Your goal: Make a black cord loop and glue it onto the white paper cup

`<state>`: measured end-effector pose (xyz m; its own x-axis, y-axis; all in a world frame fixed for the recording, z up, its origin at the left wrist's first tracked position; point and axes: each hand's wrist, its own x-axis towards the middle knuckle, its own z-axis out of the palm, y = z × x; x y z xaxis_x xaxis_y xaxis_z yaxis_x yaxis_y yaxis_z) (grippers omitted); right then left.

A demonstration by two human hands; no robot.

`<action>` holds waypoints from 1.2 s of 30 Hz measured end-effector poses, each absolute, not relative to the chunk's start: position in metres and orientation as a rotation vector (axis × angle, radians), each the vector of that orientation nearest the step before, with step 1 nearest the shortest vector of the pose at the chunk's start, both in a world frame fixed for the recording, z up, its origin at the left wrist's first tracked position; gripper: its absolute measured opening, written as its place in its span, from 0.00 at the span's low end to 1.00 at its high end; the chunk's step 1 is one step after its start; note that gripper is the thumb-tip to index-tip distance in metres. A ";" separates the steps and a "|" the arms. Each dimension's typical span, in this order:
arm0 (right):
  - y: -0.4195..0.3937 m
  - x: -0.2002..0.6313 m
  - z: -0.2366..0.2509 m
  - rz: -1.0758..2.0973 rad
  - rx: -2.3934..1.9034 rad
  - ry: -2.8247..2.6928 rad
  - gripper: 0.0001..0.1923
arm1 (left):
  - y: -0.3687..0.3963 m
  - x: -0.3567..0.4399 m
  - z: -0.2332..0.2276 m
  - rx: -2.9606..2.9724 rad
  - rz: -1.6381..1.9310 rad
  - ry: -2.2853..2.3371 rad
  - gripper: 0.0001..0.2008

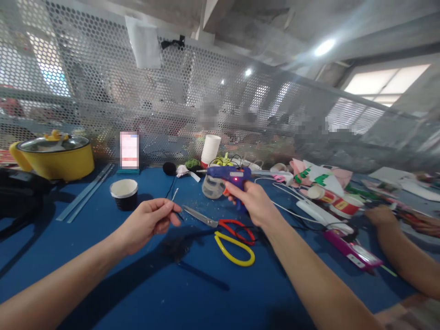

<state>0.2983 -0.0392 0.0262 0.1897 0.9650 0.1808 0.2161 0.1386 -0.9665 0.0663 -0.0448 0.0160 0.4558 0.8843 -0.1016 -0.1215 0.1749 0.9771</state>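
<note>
Over the middle of the desk (pixel 113 293), well in from its far edge, a thin strand (pixel 175 194) with a whitish tip is pinched in the left hand (pixel 154 217), thumb and forefinger drawn narrow on it, presumably because it is too slight for a fuller grip. It is too small to tell whether it is wire or twisted fibre. To its right, the right hand (pixel 256 201) is wrapped around the handle of a blue glue gun (pixel 228 173), a finger by the orange trigger; the nozzle points left, probably to keep the hot end away from the holding fingers. Its red light glows.

Between the hands, scissors (pixel 209 222) with one red and one yellow handle lie flat, loops toward the near edge, likely for easy reach. Behind the gun sits a clear plastic container (pixel 212 189); left of the left hand, a black cup (pixel 126 201) stands upright.

Along the far edge, a phone (pixel 129 150) is propped upright, seemingly to be read while working, with stacked paper cups (pixel 211 149) farther right. A yellow electric pot (pixel 58 158) stands toward the far left corner. Near the right edge, beyond a white power strip (pixel 319 213), is a co-worker's hand (pixel 381 217).
</note>
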 end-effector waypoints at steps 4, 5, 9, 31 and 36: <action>0.001 0.312 0.042 0.996 -1.462 -1.229 0.15 | -0.046 0.066 0.017 1.182 0.853 0.804 0.11; 0.009 0.313 0.046 1.025 -1.496 -1.229 0.15 | -0.046 0.066 0.017 1.183 0.853 0.802 0.11; 0.032 0.314 0.052 1.109 -1.655 -1.237 0.14 | -0.047 0.065 0.019 1.185 0.866 0.790 0.11; -0.049 0.214 0.025 1.386 -0.883 -1.428 0.08 | -0.064 0.073 0.024 1.029 0.937 0.705 0.09; -0.049 0.212 0.017 1.485 -0.855 -1.234 0.05 | -0.062 0.076 0.018 1.112 0.904 0.768 0.10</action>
<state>0.2117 -0.0495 0.0171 -0.2663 0.9614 0.0698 -0.2441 0.0028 -0.9697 0.0764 -0.0619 0.0181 0.4383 0.8961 -0.0701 -0.2150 0.1803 0.9598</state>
